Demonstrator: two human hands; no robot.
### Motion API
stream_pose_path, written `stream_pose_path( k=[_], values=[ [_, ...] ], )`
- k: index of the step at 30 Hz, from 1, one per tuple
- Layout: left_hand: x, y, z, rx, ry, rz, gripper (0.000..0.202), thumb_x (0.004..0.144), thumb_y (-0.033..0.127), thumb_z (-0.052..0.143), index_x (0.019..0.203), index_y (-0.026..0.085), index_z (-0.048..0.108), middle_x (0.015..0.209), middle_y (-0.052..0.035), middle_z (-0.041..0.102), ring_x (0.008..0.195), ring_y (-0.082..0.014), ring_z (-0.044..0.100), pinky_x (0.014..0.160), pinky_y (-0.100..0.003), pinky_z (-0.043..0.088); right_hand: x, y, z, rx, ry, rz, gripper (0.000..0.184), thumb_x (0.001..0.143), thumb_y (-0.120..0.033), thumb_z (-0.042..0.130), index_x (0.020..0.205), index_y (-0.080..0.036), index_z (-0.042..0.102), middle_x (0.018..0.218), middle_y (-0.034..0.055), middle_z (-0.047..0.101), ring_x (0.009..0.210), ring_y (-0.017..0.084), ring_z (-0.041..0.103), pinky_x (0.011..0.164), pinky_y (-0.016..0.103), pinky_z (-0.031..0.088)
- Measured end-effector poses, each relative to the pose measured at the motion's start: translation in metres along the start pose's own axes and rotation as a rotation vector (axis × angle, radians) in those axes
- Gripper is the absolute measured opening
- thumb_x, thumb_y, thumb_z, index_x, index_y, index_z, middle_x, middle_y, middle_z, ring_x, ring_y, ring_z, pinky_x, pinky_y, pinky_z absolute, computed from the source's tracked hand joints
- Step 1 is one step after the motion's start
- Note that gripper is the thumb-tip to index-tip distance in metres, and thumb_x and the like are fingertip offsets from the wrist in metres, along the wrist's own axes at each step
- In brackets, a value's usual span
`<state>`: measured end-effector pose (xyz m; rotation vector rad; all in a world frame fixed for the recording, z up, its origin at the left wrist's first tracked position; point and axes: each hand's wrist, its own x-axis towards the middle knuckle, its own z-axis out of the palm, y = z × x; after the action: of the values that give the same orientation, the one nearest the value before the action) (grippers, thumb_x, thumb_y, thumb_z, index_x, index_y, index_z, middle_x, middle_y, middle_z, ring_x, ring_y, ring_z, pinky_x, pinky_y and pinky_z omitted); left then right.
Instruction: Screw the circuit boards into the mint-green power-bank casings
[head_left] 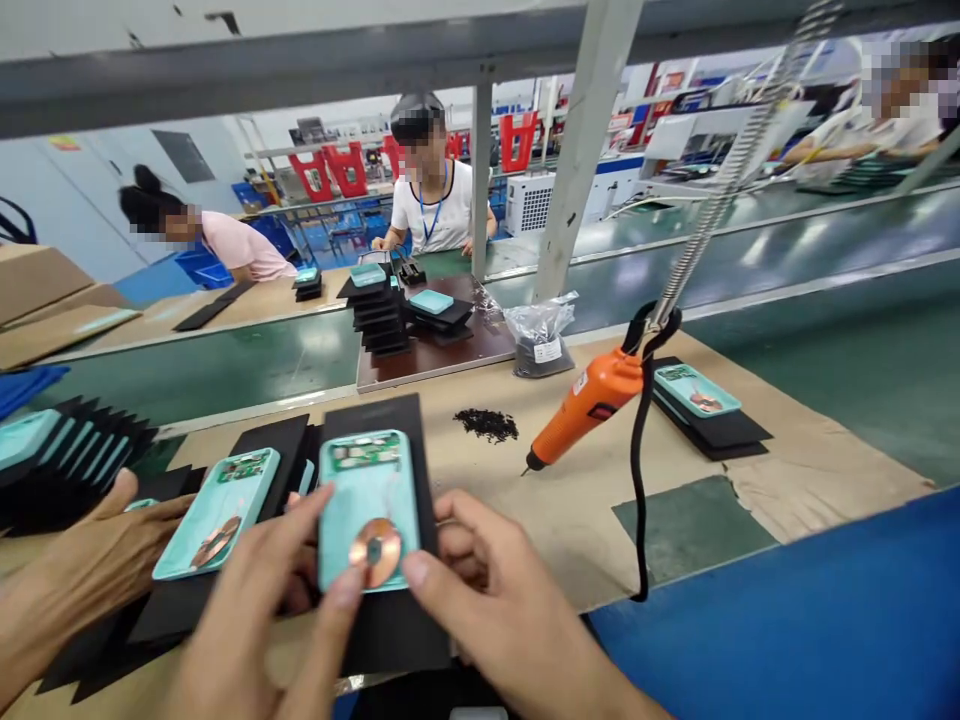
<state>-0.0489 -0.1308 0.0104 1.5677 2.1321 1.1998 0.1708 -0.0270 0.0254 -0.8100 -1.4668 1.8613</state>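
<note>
A teal phone-shaped case (367,500) with a green circuit board at its top and a copper coil (375,550) near its bottom lies on a black mat (390,620). My left hand (255,620) grips its lower left, thumb tip on the coil. My right hand (495,610) pinches its lower right edge, thumb against the case and fingers curled beside it. A second teal case (217,510) lies to the left, with a third hand (82,570) reaching in from the left edge under it.
An orange electric screwdriver (585,405) hangs on a coiled cable, tip near a pile of black screws (487,424). Behind are a plastic bag (540,340), another teal case (694,390), stacked black trays (379,310), a green conveyor (285,360) and co-workers.
</note>
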Motion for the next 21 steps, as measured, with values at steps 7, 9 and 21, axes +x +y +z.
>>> stream_pose_path(
  k=[7,9,21],
  values=[
    [0.003,0.013,0.107,0.063,-0.378,-0.08,0.062,0.11,0.068,0.044,0.151,0.029,0.067,0.117,-0.0101,0.07,0.091,-0.028,0.074,0.085,-0.045,0.063,0.001,0.055,-0.069,-0.301,0.131,0.263,0.023,0.101,-0.036,0.068,0.088,-0.022,0.056,0.064,-0.0084,0.044,0.051,0.01,0.042,0.049,0.025,0.03],
    [0.005,0.004,0.114,0.104,-0.423,-0.089,0.064,0.11,0.068,0.04,0.152,0.028,0.067,0.119,-0.0106,0.071,0.096,-0.0296,0.075,0.088,-0.046,0.062,0.004,0.06,-0.074,-0.494,0.196,0.25,0.02,0.1,-0.03,0.068,0.084,-0.021,0.06,0.064,-0.0064,0.046,0.059,0.012,0.043,0.056,0.027,0.028],
    [0.131,0.039,0.152,0.457,-0.476,0.159,0.032,0.109,0.02,0.051,0.131,0.023,0.074,0.132,-0.0105,0.078,0.12,-0.0324,0.074,0.092,-0.039,0.053,-0.001,0.093,-0.108,-0.715,0.547,-0.002,0.032,0.107,-0.049,0.053,0.087,-0.024,0.06,0.062,-0.0054,0.045,0.061,0.017,0.049,0.064,0.032,0.032]
  ],
)
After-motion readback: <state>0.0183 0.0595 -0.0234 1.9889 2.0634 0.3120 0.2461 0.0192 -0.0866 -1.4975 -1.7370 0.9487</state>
